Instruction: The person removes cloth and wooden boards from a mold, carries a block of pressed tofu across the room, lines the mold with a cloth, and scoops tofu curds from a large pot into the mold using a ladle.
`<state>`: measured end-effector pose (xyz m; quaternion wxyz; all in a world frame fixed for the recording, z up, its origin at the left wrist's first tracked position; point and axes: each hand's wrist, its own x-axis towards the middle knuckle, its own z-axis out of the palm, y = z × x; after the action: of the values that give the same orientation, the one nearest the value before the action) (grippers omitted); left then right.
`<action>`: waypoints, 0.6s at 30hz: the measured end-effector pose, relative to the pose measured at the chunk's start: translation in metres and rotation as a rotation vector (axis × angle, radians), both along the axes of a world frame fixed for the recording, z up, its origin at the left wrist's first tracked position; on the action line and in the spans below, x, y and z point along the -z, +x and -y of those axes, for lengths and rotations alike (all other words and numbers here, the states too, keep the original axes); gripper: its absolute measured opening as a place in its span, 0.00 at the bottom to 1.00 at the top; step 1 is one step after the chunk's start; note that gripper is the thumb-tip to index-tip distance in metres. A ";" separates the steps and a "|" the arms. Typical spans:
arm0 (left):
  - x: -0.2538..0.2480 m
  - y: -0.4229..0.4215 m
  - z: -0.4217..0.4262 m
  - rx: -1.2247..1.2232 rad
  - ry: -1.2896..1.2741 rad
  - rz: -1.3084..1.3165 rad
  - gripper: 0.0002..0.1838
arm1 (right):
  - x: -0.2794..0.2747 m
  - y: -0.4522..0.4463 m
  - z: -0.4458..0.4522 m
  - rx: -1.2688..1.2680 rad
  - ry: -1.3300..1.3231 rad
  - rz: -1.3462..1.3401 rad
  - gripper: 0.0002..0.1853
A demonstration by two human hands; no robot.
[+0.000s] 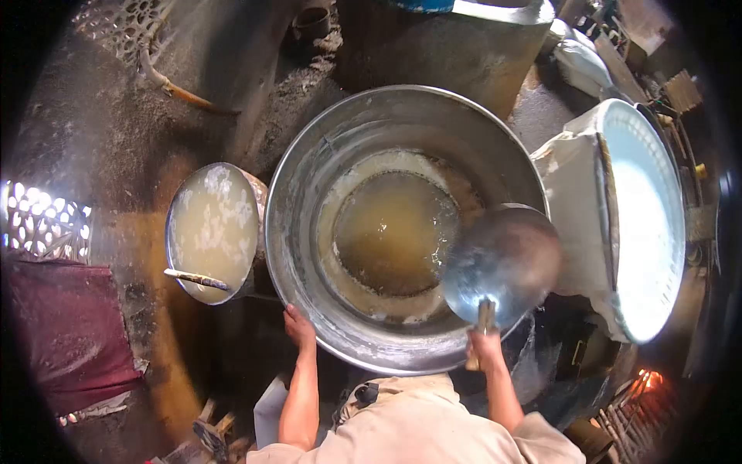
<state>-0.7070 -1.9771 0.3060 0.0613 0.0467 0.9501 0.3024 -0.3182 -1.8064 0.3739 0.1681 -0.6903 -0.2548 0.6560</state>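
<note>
A large round metal pot (297, 193) stands in front of me with cloudy yellowish liquid (398, 232) at its bottom. My left hand (300, 326) grips the pot's near-left rim, its fingers partly hidden. In my right hand (485, 348) is the short wooden handle of a big round metal ladle (502, 263). The ladle's bowl hangs over the pot's right side, covering part of the rim, and is slightly blurred. I cannot tell whether the ladle holds liquid.
Left of the pot is an oval container (216, 224) of pale liquid with a stick (197, 279) across it. A wide white tub (583, 232) sits to the right. Fire (648, 380) glows at lower right. A dark red cloth (69, 332) hangs at far left.
</note>
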 end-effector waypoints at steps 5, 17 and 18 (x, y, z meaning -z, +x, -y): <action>-0.015 0.005 -0.007 -0.012 0.076 0.088 0.27 | 0.173 -0.052 -0.164 -0.373 0.189 0.411 0.07; -0.014 0.013 -0.015 -0.261 -0.098 0.098 0.30 | 0.369 -0.122 -0.268 -1.063 0.456 0.770 0.24; -0.014 0.012 -0.015 -0.278 -0.087 0.103 0.30 | 0.420 -0.111 -0.241 -1.073 0.380 0.730 0.20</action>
<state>-0.6948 -1.9617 0.3201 0.0696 -0.1037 0.9551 0.2687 -0.4288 -1.5652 -0.0464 -0.1595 -0.6040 -0.7136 0.3170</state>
